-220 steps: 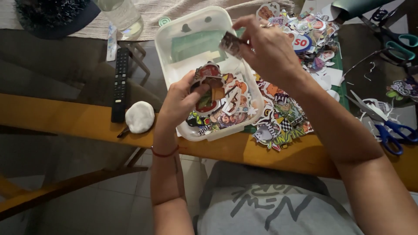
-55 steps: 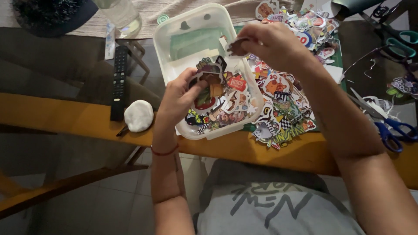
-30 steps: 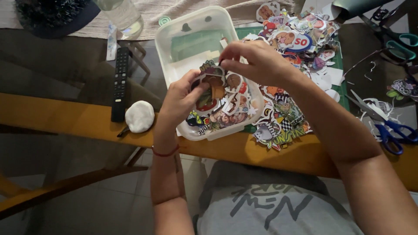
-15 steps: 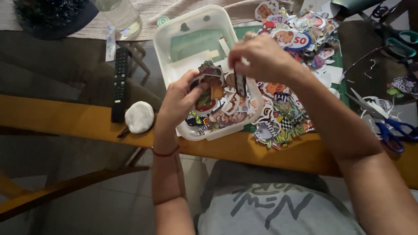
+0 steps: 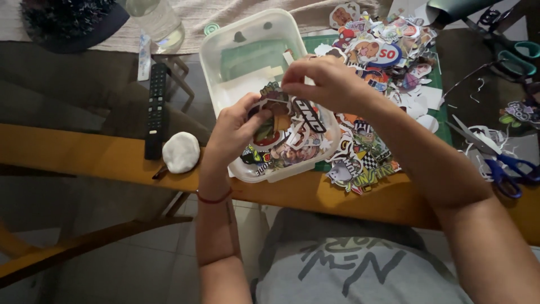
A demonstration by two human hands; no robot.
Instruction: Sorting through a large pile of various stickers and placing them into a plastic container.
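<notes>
A clear plastic box sits on the glass table, its near half filled with colourful cut-out stickers. My left hand holds a small stack of stickers at the box's near left. Over the middle of the box, my right hand pinches a dark sticker that hangs from its fingertips, close to the left hand's stack.
More cut-out stickers lie on a green mat right of the box. Blue-handled scissors and teal-handled scissors are at the right. A black remote, a white lump, a bottle and a dark cap lie left.
My right hand came from the back right of the box to its middle, now holding a dark sticker by my left hand's stack. The left hand stayed put.
</notes>
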